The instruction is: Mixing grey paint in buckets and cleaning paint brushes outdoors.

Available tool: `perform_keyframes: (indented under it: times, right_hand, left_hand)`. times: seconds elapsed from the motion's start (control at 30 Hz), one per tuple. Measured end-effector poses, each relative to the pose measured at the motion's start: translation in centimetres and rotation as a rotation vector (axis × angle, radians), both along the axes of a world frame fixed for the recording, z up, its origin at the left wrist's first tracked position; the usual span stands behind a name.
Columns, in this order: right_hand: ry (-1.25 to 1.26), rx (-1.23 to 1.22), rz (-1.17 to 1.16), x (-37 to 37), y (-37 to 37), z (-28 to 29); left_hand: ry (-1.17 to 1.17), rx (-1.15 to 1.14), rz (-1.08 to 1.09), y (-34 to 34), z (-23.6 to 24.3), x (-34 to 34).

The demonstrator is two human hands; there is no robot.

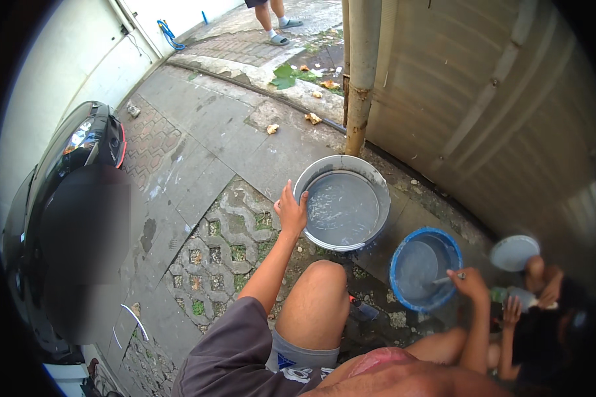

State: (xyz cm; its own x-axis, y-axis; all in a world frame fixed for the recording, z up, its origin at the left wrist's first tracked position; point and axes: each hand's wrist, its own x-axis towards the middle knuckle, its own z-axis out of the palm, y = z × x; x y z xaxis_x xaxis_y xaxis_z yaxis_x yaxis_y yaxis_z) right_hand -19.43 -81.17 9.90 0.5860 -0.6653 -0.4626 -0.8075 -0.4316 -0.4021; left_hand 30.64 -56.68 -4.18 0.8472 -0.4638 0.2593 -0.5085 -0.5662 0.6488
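My left hand is beside a large white bucket of grey liquid, its fingers stretched upward and its thumb at the rim. Whether it presses on the wall cannot be told. To the right stands a blue bucket, smaller, also with greyish liquid inside. Over its right edge, my right hand is closed around a slim, light-coloured tool that slants down into this bucket. The tool's lower end is hard to make out.
Another person's hand holds a clear bottle at right, below a pale round container. A post and metal sheet rise behind the buckets. A dark vehicle stands left. Someone's feet show at the back.
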Motion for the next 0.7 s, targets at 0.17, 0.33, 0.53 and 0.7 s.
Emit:
perform_keyframes:
  times: [0.17, 0.33, 0.53, 0.7]
  right_hand:
    - [-0.101, -0.141, -0.047, 0.9, 0.1, -4.2]
    - [-0.023, 0.016, 0.008, 0.2, -1.1, -2.1]
    - [0.268, 0.03, -0.04, -1.2, -0.1, -2.8]
    - [0.411, -0.196, 0.046, -2.9, 0.8, -3.1]
  left_hand:
    - [-0.017, 0.051, 0.022, -0.4, -0.3, -0.1]
    - [-0.053, 0.071, 0.03, -0.4, -0.2, -0.2]
    - [-0.022, 0.087, 0.022, 0.9, 0.1, -0.2]
    - [-0.018, 0.092, -0.011, -0.8, -0.8, -0.1]
